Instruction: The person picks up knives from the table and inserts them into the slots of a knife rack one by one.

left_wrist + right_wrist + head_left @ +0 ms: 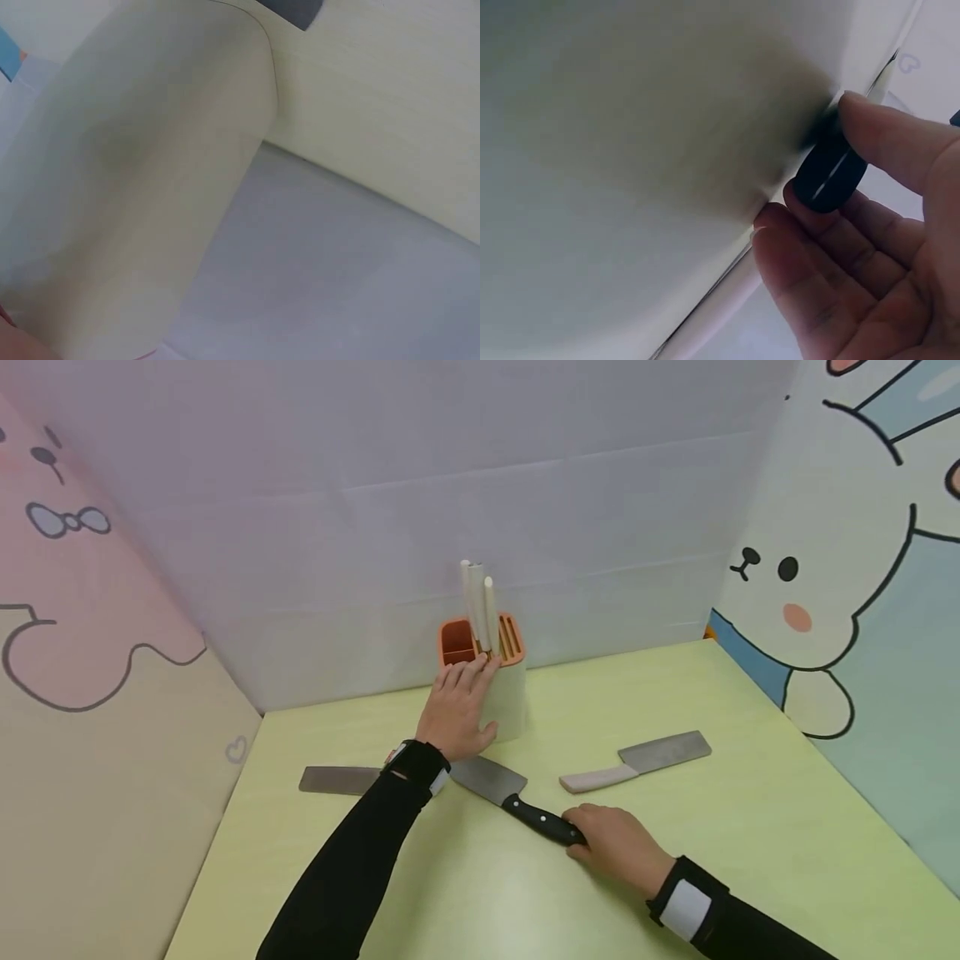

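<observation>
Nearest to the camera, two black sleeves (345,868), at the lower edge. Counting the clock around the white knife block (511,702), at eight o'clock: grey blade (337,779) on the yellow table (465,893), with its other end hidden behind the left sleeve. At the block's front: left hand (457,714), with extended fingers pointing to one o'clock; touches the block by the orange top (513,642). Out of this top, toward twelve o'clock: three white handles (477,602), standing close together. At half past five: black-handled cleaver (519,805), with blade directed to ten o'clock, partly covered by the left hand. Contact of blade with table: cannot tell. At half past four: right hand (618,847); grips the end of this black handle between thumb and fingers. Between three and four o'clock: pale-handled cleaver (645,760), lying on the table near the right hand.
</observation>
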The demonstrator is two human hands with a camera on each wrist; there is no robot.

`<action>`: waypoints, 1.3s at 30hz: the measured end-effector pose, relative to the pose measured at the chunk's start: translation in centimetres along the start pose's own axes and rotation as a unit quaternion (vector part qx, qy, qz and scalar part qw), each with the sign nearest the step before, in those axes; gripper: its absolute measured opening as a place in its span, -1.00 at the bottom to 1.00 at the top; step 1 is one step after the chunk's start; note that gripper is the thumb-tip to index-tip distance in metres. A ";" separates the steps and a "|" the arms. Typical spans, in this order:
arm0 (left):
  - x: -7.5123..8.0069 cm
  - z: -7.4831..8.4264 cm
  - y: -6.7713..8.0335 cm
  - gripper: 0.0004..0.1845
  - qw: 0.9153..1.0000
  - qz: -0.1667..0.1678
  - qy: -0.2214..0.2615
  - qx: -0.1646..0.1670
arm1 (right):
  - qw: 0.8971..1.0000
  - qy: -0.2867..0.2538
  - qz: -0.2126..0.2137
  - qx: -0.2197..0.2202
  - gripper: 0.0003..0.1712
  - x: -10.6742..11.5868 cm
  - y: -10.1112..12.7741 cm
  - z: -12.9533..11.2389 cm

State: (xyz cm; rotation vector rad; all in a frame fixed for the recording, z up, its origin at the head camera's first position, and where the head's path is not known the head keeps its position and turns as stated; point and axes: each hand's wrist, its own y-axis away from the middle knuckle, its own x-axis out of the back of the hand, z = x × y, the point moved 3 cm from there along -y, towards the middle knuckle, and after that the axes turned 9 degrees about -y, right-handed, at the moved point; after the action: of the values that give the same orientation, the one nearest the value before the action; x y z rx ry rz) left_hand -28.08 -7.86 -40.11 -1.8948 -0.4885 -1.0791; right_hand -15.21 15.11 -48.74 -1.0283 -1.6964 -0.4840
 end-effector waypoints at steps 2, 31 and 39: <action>0.0 0.0 0.0 0.05 1.000 -0.002 -0.001 0.000 | 1.000 0.002 -0.001 -0.012 -0.58 0.3 0.9 0.4; -0.4 0.2 0.6 0.03 1.000 0.009 0.003 0.010 | 0.958 -0.260 -0.001 -0.117 -0.63 3.4 2.4 4.2; -0.4 0.4 0.6 0.04 1.000 0.008 0.002 0.010 | 0.796 -0.547 0.116 -0.233 -0.34 3.2 1.0 3.8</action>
State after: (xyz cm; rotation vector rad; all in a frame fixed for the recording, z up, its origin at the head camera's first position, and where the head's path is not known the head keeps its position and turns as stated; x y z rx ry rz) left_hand -27.69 -7.78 -40.81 -1.8754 -0.4794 -1.0625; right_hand -16.84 19.71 -47.34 -2.1274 -2.4393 -0.0976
